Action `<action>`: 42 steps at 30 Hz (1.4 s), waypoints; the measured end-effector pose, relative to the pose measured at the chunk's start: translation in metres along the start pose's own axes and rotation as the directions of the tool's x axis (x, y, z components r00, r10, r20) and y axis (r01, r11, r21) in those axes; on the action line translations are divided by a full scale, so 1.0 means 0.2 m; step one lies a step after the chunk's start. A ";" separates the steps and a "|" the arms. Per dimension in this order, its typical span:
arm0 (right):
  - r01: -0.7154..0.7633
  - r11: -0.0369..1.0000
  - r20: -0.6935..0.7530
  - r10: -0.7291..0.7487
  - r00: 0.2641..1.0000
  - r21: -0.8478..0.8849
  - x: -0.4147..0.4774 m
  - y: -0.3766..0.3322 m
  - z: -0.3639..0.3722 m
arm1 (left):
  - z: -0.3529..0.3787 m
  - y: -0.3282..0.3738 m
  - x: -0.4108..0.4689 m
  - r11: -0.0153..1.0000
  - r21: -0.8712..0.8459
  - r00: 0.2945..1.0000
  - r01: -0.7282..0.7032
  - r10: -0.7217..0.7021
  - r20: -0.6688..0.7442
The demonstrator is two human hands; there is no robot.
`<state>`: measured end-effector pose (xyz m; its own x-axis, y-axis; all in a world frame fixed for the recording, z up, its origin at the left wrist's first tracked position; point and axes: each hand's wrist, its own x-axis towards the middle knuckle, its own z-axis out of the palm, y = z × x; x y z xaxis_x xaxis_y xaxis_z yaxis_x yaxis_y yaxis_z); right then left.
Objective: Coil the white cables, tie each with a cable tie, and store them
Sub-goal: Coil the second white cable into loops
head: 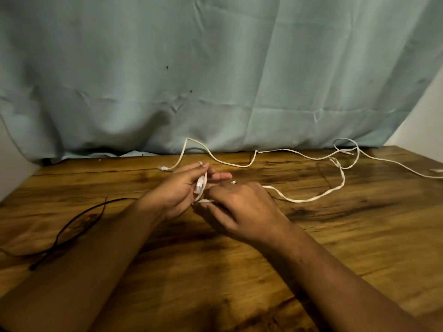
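Wooden table [335, 259], centre: left hand [177, 190] grips the plug end of a white cable [311, 200]; right hand [239, 207] pinches the same cable alongside.
Table's far edge: second white cable [242, 166], loose, before teal cloth [215, 68].
Table's left side: black cable ties [69, 222].

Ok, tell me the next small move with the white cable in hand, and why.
Probably the right hand should pull in slack and lay a loop into the left hand. The left hand holds the plug end of the white cable, the right hand pinches it alongside, and the rest trails uncoiled across the table.
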<state>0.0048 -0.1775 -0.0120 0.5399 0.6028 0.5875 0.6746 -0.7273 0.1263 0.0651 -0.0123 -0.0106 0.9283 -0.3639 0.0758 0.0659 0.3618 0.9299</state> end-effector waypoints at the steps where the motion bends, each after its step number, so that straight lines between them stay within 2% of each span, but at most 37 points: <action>1: -0.022 1.000 -0.043 0.022 0.999 0.014 0.00 0.01 0.00 | 0.01 -0.01 0.00 0.999 0.045 1.000 0.006 -0.006 -0.006; 5: -0.110 0.990 -0.191 0.125 0.974 0.089 -0.01 0.08 0.00 | -0.01 -0.04 0.01 0.986 0.168 1.000 -0.016 0.013 0.015; 8: -0.192 0.962 -0.225 0.234 0.946 0.193 -0.02 0.12 0.02 | 0.00 -0.03 -0.01 0.941 0.335 0.999 -0.038 0.023 0.048; 10: -0.255 0.936 -0.219 0.309 0.925 0.244 -0.03 0.14 0.03 | 0.01 -0.04 -0.02 0.941 0.339 0.997 -0.021 -0.004 0.073; 13: -0.274 0.923 -0.247 0.341 0.907 0.269 -0.04 0.16 0.05 | 0.02 -0.05 -0.02 0.952 0.307 0.992 0.013 -0.050 0.115; 16: -0.298 0.898 -0.284 0.393 0.875 0.324 -0.04 0.19 0.08 | 0.03 -0.04 -0.04 0.978 0.193 0.977 0.076 -0.112 0.182; 23: -0.406 0.866 -0.174 0.465 0.868 0.291 -0.05 0.22 0.09 | 0.06 0.00 -0.06 0.978 -0.072 0.920 0.198 -0.160 0.357; 30: -0.425 0.885 -0.114 0.450 0.886 0.192 -0.06 0.21 0.08 | 0.04 0.03 -0.07 0.923 -0.186 0.845 0.335 -0.207 0.493; 33: -0.417 0.905 -0.038 0.421 0.906 0.077 -0.05 0.20 0.08 | 0.05 0.04 -0.07 0.923 -0.245 0.879 0.295 -0.162 0.449; 36: -0.402 0.913 0.121 0.407 0.905 -0.065 -0.03 0.15 0.09 | 0.04 0.05 -0.06 0.915 -0.343 0.934 0.213 -0.088 0.346; 39: -0.317 0.932 0.225 0.352 0.908 -0.177 -0.02 0.11 0.11 | 0.01 0.08 -0.04 0.904 -0.411 0.981 0.114 -0.037 0.190; 42: -0.200 0.955 0.251 0.253 0.934 -0.218 -0.02 0.08 0.13 | 0.01 0.11 -0.04 0.892 -0.451 1.000 0.015 -0.003 0.028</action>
<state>0.0264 -0.1824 -0.0324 0.8016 0.4616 0.3801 0.4267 -0.8869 0.1770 0.0585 -0.0025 0.0104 0.9175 -0.3890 0.0832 0.2381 0.7046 0.6685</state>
